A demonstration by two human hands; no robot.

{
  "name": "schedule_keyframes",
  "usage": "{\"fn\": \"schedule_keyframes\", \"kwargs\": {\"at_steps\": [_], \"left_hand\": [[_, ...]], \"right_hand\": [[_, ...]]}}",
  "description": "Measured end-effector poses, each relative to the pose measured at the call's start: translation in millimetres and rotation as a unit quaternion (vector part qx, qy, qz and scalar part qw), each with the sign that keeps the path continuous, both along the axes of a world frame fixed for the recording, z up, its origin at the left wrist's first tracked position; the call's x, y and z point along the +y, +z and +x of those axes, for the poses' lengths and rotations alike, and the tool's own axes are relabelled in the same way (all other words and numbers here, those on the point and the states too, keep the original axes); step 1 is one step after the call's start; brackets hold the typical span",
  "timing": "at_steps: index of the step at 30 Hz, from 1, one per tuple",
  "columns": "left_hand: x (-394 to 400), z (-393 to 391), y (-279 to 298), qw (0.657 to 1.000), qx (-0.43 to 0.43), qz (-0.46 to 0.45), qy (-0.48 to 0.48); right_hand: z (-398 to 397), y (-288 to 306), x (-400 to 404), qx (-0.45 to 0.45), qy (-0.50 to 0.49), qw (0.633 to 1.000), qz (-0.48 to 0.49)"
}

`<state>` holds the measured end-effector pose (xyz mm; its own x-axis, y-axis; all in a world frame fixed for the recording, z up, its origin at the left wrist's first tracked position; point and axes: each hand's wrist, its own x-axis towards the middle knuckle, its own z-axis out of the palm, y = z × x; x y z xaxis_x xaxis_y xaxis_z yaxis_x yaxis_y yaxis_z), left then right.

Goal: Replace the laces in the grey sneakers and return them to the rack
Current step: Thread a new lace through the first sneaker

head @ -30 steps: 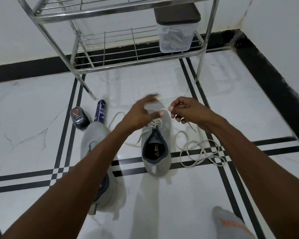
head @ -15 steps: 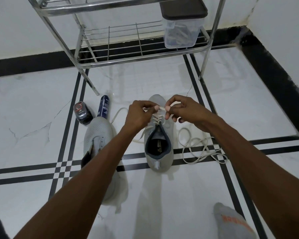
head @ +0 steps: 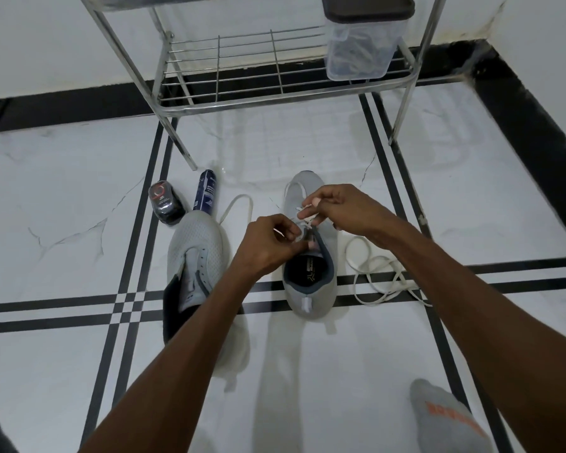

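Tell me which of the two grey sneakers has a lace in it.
The right-hand sneaker, the one both hands are working on: a white lace crosses its eyelets. The left-hand sneaker beside it shows bare eyelets.

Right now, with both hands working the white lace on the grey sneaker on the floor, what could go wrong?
1. The loose white lace lies coiled on the tiled floor beside the grey sneaker being laced; pulling it through might tangle or knot it.
2. The left hand and right hand pinch short lace sections near the eyelets; a slip could undo a crossing.
3. The dark spray can and the small black polish bottle lie nearby and could be knocked.
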<state>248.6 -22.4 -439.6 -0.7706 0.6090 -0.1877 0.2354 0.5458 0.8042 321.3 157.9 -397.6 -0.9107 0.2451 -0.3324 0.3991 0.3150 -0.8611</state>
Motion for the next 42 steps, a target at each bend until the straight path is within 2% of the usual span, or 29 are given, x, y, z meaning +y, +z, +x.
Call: {"fn": "schedule_keyframes", "kwargs": {"at_steps": [5, 9, 11, 15, 20, 23, 27, 29, 31, 35, 38, 42], "left_hand": [[-9.5, 0.4, -8.3, 0.997, -0.017, 0.058, 0.04], [-12.9, 5.2, -16.1, 0.974, -0.128, 0.139, 0.121], [-12.8, 6.1, -18.1, 0.966, -0.155, 0.159, 0.133], [-11.6, 7.4, -21.3, 0.962, -0.16, 0.169, 0.145], [-13.1, 7.8, -23.2, 0.961, -0.157, 0.168, 0.151], [-12.8, 7.0, -21.6, 0.968, -0.138, 0.154, 0.139], [-10.6, 12.6, -16.3, 0.973, -0.109, 0.155, 0.132], [-10.8, 15.1, -15.3, 0.973, -0.103, 0.166, 0.126], [-12.0, 14.9, -16.9, 0.971, -0.109, 0.176, 0.122], [-14.7, 9.9, -24.2, 0.958, -0.167, 0.198, 0.122], [-13.0, 5.5, -28.8, 0.951, -0.204, 0.194, 0.125], [-2.0, 5.1, -30.6, 0.956, -0.176, 0.173, 0.157]], "right_hand": [[-2.7, -8.7, -5.4, 0.057, 0.046, 0.983, 0.168], [-7.8, -9.3, -16.1, 0.033, 0.12, 0.955, 0.27], [-13.2, -13.2, -21.8, 0.012, 0.148, 0.941, 0.306], [-17.5, -12.8, -25.6, -0.024, 0.201, 0.921, 0.332], [-16.5, -14.3, -26.8, -0.014, 0.207, 0.922, 0.327], [-18.0, -17.7, -23.0, -0.017, 0.215, 0.922, 0.321], [-21.5, -13.3, -25.9, -0.044, 0.234, 0.904, 0.355], [-22.9, -11.4, -27.4, -0.049, 0.222, 0.911, 0.345], [-21.5, -15.4, -25.1, -0.041, 0.189, 0.933, 0.303], [-13.9, -33.1, -18.5, -0.019, 0.069, 0.977, 0.2], [-9.3, -34.6, -21.5, -0.009, 0.017, 0.984, 0.177], [1.3, -26.0, -27.8, 0.092, -0.094, 0.971, 0.2]]}}
